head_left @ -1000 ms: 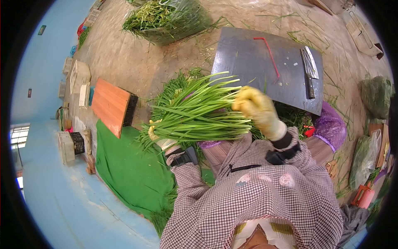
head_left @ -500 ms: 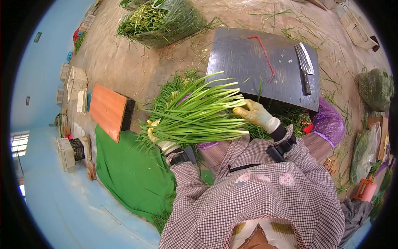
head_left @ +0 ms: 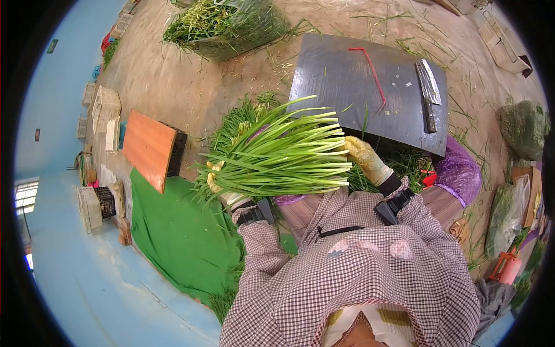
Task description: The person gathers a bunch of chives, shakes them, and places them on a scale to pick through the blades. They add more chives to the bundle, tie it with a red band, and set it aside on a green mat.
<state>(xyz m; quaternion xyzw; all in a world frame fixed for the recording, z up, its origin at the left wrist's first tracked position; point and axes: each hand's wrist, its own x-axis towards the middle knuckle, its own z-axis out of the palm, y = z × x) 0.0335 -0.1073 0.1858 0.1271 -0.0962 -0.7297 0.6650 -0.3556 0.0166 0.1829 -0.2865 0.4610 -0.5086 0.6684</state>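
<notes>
A large bunch of long green stalks [head_left: 283, 153] lies across my lap, its pale cut ends facing right. My left hand [head_left: 215, 178], in a yellowish glove, is wrapped round the leafy side of the bunch, its fingers partly covered by leaves. At the pale ends is my gloved right hand [head_left: 364, 157], its fingers bent against the stalk ends; the fingertips are partly hidden. More greens [head_left: 231, 127] lie behind the bunch. Beyond my right hand stands a dark board [head_left: 347, 75] bearing a knife [head_left: 428, 95] and a red strip [head_left: 373, 75].
An orange-brown board [head_left: 147, 147] leans on a black crate at the left, beside a green cloth [head_left: 179, 231]. A bag of cut greens [head_left: 231, 32] stands at the top. More bagged greens [head_left: 523, 128] and a pink-red container [head_left: 509, 269] are at the right.
My right hand has shifted slightly, and its fingers have moved from spread beside the stalk ends to more bent against them. The stalk ends look more even. The view has shifted a little.
</notes>
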